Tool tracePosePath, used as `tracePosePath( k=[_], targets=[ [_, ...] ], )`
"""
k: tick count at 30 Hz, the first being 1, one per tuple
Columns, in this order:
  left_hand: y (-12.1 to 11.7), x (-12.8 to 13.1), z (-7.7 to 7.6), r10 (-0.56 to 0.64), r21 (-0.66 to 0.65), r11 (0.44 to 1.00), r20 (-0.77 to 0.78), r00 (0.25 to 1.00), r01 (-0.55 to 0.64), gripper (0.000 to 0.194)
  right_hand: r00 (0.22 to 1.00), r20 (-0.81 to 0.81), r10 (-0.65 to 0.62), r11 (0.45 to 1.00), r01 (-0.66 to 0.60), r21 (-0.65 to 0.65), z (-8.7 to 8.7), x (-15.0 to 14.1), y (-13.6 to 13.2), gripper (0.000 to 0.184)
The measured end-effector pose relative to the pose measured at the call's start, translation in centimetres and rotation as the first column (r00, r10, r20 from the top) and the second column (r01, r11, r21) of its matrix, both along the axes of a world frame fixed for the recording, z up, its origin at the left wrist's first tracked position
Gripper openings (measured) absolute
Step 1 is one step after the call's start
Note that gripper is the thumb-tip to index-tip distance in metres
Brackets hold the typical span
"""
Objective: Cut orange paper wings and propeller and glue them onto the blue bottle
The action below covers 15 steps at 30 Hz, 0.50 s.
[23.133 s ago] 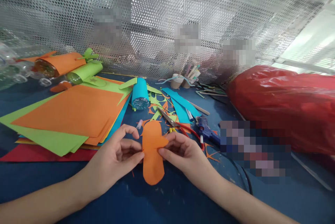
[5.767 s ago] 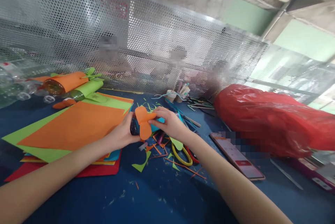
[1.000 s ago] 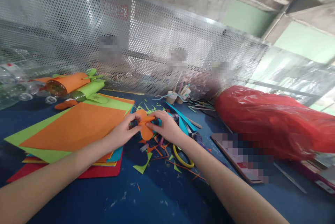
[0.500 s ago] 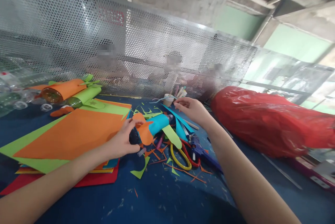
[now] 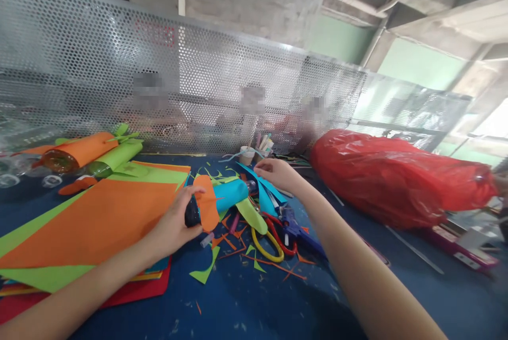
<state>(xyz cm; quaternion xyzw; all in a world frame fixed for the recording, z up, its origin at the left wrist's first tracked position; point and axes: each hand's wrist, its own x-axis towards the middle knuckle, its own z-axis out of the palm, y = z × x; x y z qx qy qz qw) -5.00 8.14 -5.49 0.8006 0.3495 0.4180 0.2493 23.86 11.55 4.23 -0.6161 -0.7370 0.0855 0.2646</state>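
My left hand (image 5: 177,218) is closed around the dark lower end of a plastic bottle (image 5: 232,194) wrapped in blue paper. The bottle lies on its side, neck to the right, with an orange paper piece (image 5: 206,205) across it and a green paper strip (image 5: 254,215) hanging from it. My right hand (image 5: 280,175) hovers just past the bottle neck, fingers loosely curled and a little apart, over a pointed blue paper strip (image 5: 264,184); I cannot tell whether they touch. In front lie scissors (image 5: 268,244) with yellow and red handles and a blue glue gun (image 5: 296,226).
Stacked coloured paper (image 5: 99,218) lies at left, with paper-wrapped bottles (image 5: 79,152) behind. Small cups (image 5: 246,155) with pens stand at the back. A red plastic bag (image 5: 381,176) fills the right. Paper scraps (image 5: 206,268) litter the blue table; a perforated metal screen (image 5: 222,80) runs behind.
The view has swung slightly right, so everything sits further left. My left hand still grips the bottle, whose orange piece has turned a little. My right hand stays near the blue strip.
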Motion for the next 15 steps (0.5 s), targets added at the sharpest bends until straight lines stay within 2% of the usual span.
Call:
tracePosePath(
  k=[5,8,11,15],
  targets=[
    [-0.1,0.3,0.2,0.095,0.053,0.994,0.060,0.994,-0.098,0.055,0.991,-0.116,-0.060,0.990,0.044,-0.133,-1.0,0.2,0.3,0.028],
    [-0.4,0.5,0.3,0.123,0.057,0.990,0.091,0.988,-0.129,0.053,0.962,-0.268,-0.052,0.973,-0.012,-0.231,-1.5,-0.4,0.3,0.028],
    [-0.5,0.5,0.2,0.109,0.036,0.993,0.096,0.989,-0.113,0.057,0.898,-0.439,-0.031,0.945,-0.116,-0.305,-1.4,-1.2,0.0,0.027],
    [-0.5,0.4,-0.1,0.102,0.032,0.994,0.107,0.989,-0.106,0.062,0.788,-0.615,-0.040,0.932,-0.192,-0.307,-1.0,-2.0,-0.4,0.037]
  ],
)
